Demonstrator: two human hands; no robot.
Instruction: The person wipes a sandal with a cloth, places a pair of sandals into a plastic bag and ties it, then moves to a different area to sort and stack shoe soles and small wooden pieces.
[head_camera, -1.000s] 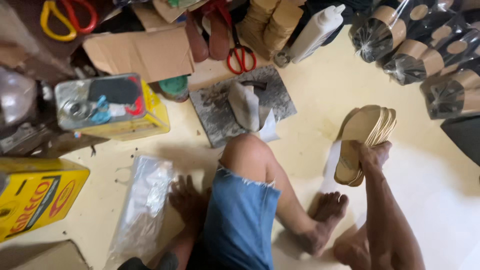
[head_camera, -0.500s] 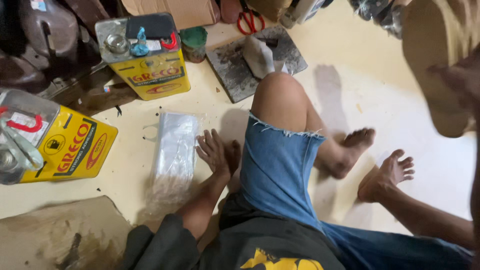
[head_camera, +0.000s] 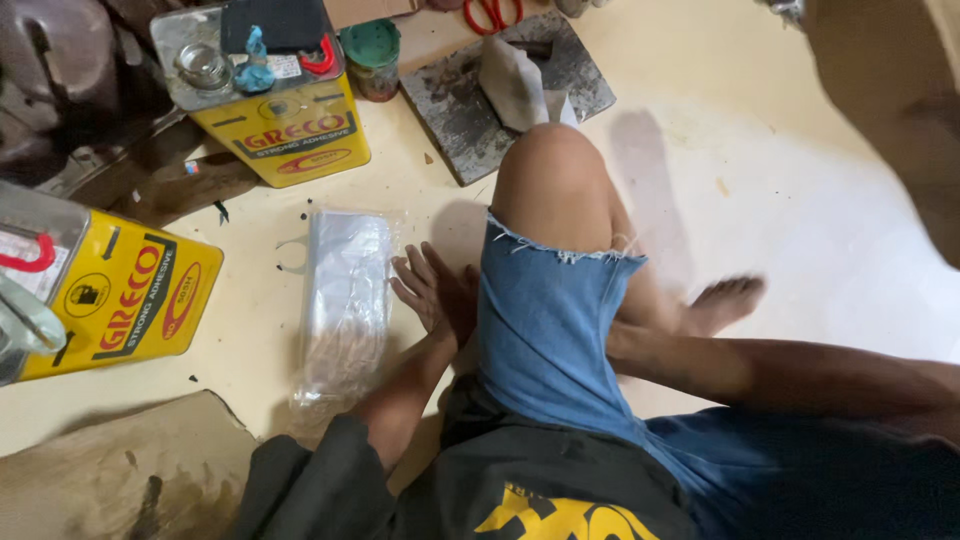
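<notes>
My left hand (head_camera: 432, 292) lies flat on the cream floor with its fingers spread. It holds nothing and rests beside my bent left knee, its fingertips at the edge of a clear plastic packet (head_camera: 345, 300). My right hand (head_camera: 935, 130) is raised close to the camera at the top right, blurred. It grips a stack of tan shoe soles (head_camera: 870, 90) that fills that corner. I sit on the floor in cut-off denim shorts, with my right foot (head_camera: 725, 300) stretched out to the right.
Two yellow adhesive tins stand on the left, one at the top (head_camera: 275, 100) and one at the edge (head_camera: 110, 290). A small green-lidded jar (head_camera: 372, 55) and a grey stone slab (head_camera: 480, 100) carrying a white block lie ahead. Red-handled scissors (head_camera: 490, 12) lie at the top, brown cardboard (head_camera: 110, 480) at the bottom left.
My right hand has lifted the stack of soles from the floor up near the camera. The view has swung left and down. My left hand has stayed on the floor by the packet.
</notes>
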